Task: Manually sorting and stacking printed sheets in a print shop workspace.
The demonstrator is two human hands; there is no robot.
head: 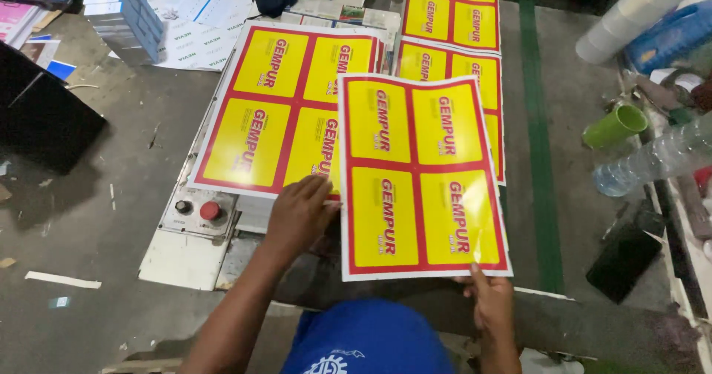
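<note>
Both hands grip the top printed sheet — my left hand pinches its left edge, my right hand its bottom corner, keeping it flat over the sheet stack on the desk beside a red button.

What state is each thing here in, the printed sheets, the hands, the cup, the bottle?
Front sheet: held up flat, overlapping the others.
Left hand: gripping the front sheet's left edge.
Right hand: pinching its bottom edge.
Left stack of sheets: lying flat on the machine.
Red button: not touched.
Green cup: lying on its side.
Clear bottle: lying on its side.
Black phone: flat, screen dark.
</note>
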